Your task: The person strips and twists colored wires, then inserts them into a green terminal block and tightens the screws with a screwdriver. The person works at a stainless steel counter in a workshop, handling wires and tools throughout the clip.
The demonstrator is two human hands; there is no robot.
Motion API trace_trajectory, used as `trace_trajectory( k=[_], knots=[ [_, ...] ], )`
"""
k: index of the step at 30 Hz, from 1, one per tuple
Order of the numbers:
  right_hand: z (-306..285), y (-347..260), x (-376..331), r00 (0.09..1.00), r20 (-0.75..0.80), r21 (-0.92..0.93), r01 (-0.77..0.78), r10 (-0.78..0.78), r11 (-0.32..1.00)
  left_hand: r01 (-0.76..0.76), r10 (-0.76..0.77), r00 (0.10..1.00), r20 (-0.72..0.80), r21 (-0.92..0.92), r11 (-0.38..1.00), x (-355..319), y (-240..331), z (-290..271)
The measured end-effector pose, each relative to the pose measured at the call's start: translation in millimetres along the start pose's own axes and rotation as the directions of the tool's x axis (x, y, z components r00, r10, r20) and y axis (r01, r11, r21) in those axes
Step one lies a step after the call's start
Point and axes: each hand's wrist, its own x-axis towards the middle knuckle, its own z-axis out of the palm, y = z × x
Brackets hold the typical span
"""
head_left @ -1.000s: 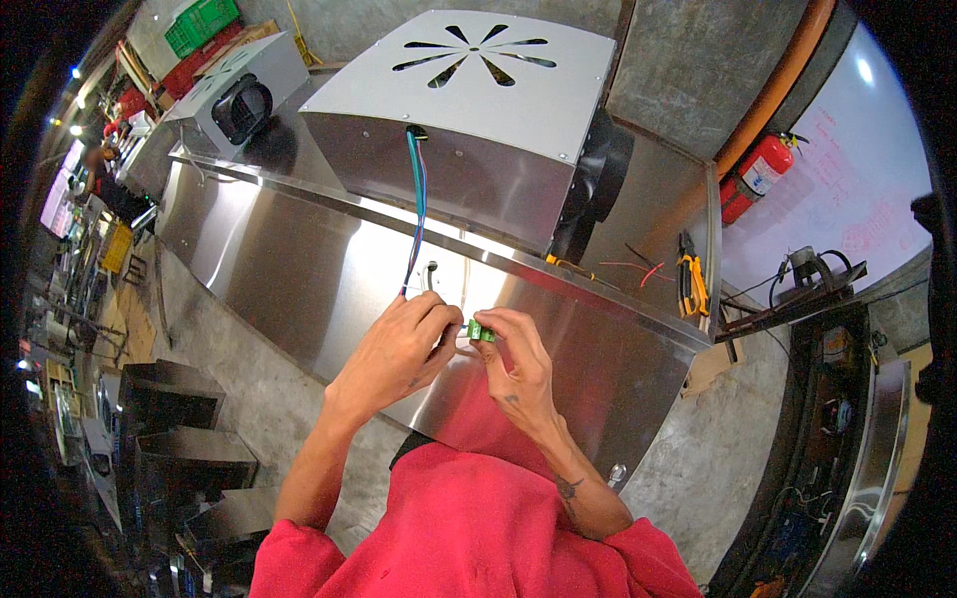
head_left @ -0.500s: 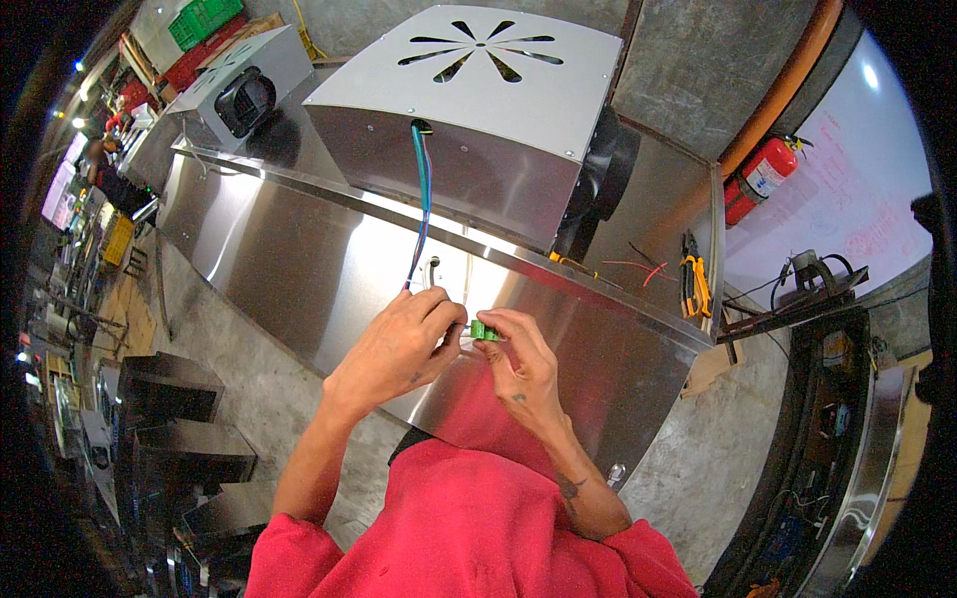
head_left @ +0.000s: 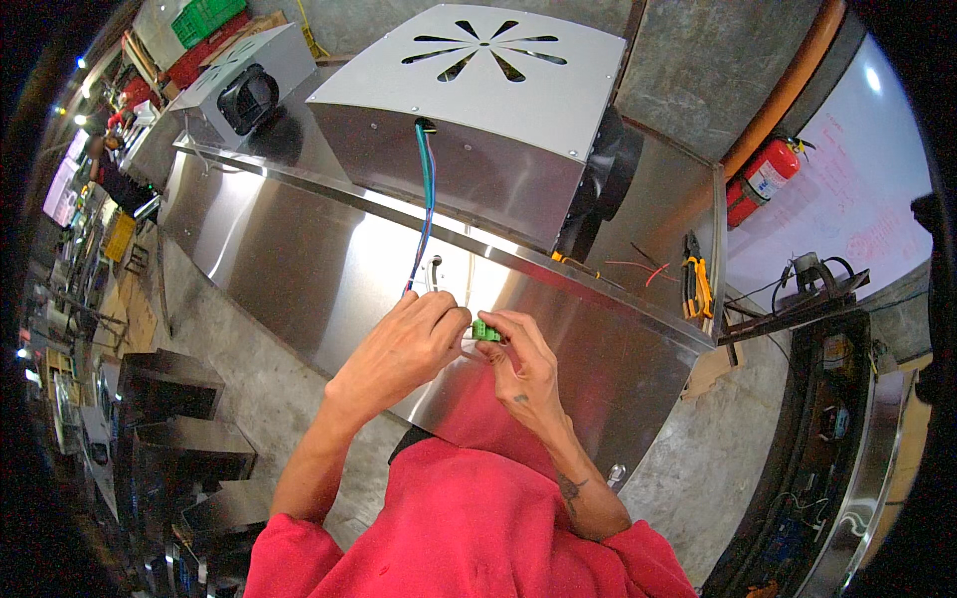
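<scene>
A small green terminal block [head_left: 485, 331] is pinched between the thumb and fingers of my right hand [head_left: 525, 367]. Close to its left side, the closed fingers of my left hand [head_left: 402, 344] grip the ends of several coloured wires [head_left: 429, 214]. These wires run down from a hole in the front of a metal box [head_left: 444, 169] with a white slotted top. The wire tips at the block are mostly hidden by my left fingers. Both hands are above a shiny steel panel [head_left: 299, 249], near a small hole with a dark cable [head_left: 436, 267].
Pliers with orange handles [head_left: 697, 279] lie at the right by short red wires [head_left: 656, 271]. A second box [head_left: 244, 85] stands at the far left. A fire extinguisher [head_left: 763, 179] is mounted at the right. Dark metal housings [head_left: 189, 448] stand on the floor at lower left.
The green block has turned slightly, so more of its slotted face shows. My left fingers have shifted a little to the right, and both hands keep their hold.
</scene>
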Motion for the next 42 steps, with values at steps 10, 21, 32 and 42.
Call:
trace_trajectory(
  k=[10, 21, 32, 42],
  knots=[
    [-3, 1, 1, 1.0, -0.012, 0.009, -0.006, 0.007, 1.0, -0.022, 0.02, 0.999, -0.048, -0.06, 0.998, 1, -1, 2],
    [-4, 1, 2, 1.0, -0.005, 0.012, 0.008, -0.008, 1.0, -0.037, 0.031, 0.996, -0.085, -0.068, 0.997, 1, -2, 6],
    [-3, 1, 2, 0.999, -0.032, 0.018, 0.013, -0.012, 1.0, -0.014, -0.003, 0.994, -0.113, -0.147, 0.989, 1, -5, 12],
    [-1, -5, 3, 0.996, -0.09, 0.031, 0.006, -0.003, 1.0, 0.056, -0.098, 0.983, -0.153, -0.262, 0.964, 0, -2, 17]
  ],
)
